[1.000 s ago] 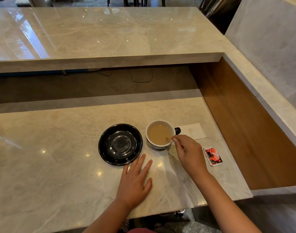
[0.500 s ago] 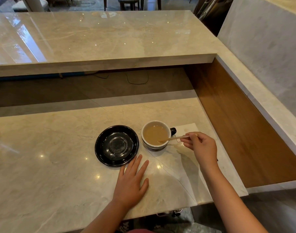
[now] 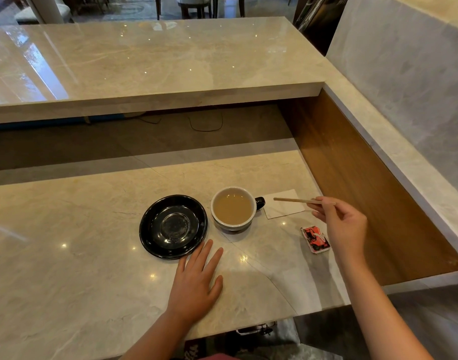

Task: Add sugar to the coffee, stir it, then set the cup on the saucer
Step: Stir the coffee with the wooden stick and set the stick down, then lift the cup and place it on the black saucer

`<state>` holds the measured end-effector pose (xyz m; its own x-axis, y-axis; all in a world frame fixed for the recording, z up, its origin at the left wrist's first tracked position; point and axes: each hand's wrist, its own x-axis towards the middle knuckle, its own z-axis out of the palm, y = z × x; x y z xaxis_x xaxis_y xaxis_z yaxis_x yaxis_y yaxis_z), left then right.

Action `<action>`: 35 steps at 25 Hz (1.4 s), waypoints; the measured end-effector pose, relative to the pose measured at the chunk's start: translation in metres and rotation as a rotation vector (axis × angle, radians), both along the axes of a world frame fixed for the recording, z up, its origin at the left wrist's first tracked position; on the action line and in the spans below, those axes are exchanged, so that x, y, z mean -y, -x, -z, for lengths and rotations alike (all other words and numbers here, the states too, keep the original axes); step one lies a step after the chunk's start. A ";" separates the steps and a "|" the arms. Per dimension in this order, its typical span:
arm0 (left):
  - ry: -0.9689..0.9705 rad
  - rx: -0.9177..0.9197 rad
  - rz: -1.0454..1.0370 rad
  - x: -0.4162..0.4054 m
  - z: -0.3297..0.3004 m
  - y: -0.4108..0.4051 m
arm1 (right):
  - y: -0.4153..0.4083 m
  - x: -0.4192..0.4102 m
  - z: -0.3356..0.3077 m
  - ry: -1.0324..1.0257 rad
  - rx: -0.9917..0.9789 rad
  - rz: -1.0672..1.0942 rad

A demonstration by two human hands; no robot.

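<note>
- The wooden stirrer (image 3: 298,200) lies almost level in the air, its long axis running left to right; its free tip points left toward the cup (image 3: 233,208) and hangs over the white napkin (image 3: 283,211).
- The right hand (image 3: 344,224) pinches the stirrer's right end between thumb and fingertips, the other fingers loosely curled.
- Half a second ago the stirrer's tip was dipped in the coffee; now it is clear of the cup and the right hand has drawn off to the right.
- The cup, white inside with a dark handle pointing right, stands on the counter (image 3: 66,255), filled with light brown coffee.
- The black saucer (image 3: 173,226) sits just left of the cup, bare, the two close but apart.
- The left hand (image 3: 196,284) rests flat on the counter with fingers spread, holding nothing, fingertips near the saucer's near rim, as before.
- A red and white sachet (image 3: 315,239) lies on the counter right of the cup, beneath the right hand's wrist.
</note>
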<state>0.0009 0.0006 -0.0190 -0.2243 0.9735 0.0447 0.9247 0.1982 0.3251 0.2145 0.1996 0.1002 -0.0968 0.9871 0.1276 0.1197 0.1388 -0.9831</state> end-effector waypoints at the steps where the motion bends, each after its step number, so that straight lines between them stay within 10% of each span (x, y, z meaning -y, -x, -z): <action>1: 0.001 -0.001 0.000 0.000 0.000 0.000 | -0.001 -0.001 0.006 -0.160 0.119 -0.014; 7: 0.003 -0.015 0.005 0.001 0.000 0.000 | -0.011 -0.011 0.060 -0.930 0.778 -0.438; 25: 0.016 -0.031 0.004 0.000 -0.001 0.000 | -0.028 0.001 0.073 -0.773 1.108 -0.705; 35: -0.006 -0.033 0.020 0.000 0.000 -0.001 | 0.028 0.015 0.041 -0.701 0.813 -0.412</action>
